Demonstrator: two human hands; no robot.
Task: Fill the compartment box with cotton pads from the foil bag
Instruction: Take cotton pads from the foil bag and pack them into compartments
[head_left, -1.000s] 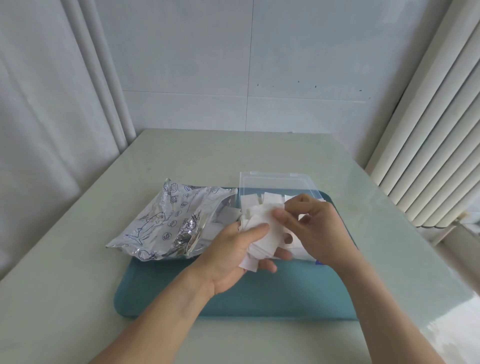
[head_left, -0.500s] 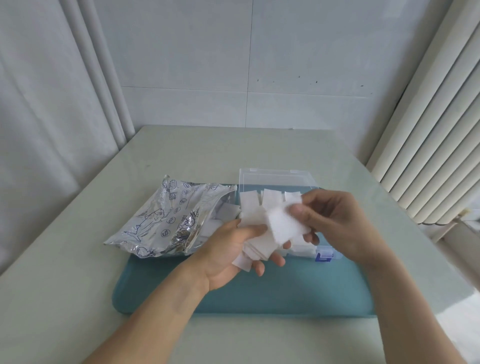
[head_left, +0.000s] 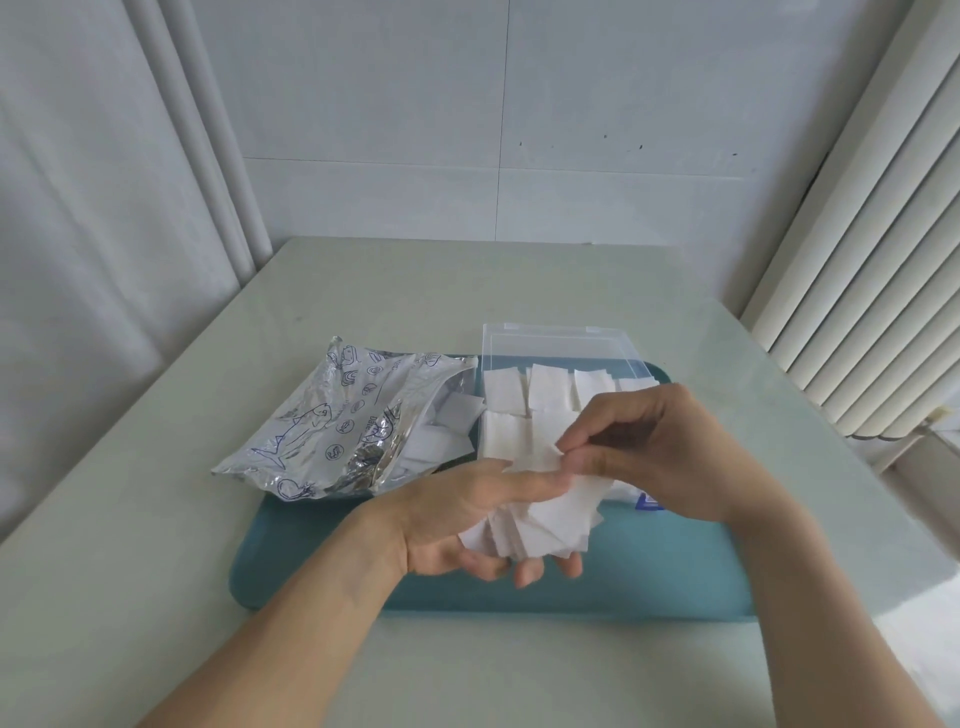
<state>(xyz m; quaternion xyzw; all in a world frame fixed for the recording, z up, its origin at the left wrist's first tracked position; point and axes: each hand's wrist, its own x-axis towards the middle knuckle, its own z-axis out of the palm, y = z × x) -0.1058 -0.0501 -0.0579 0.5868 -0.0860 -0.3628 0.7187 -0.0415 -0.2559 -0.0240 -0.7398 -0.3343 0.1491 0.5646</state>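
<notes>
My left hand grips a fanned stack of white cotton pads above the teal tray. My right hand pinches the corner of the top pad of that stack with thumb and forefinger. Behind both hands stands the clear compartment box with its lid up; white pads lie in its visible compartments, and my right hand hides the box's front right part. The open silver foil bag lies to the left of the box, with more pads spilling from its mouth.
The tray sits on a pale green table. A tiled wall stands at the back, a curtain hangs on the left, and a ribbed white radiator runs along the right.
My right hand, which held one pad up by the box half a second ago, has come back down to the stack in my left hand and now pinches its top pad.
</notes>
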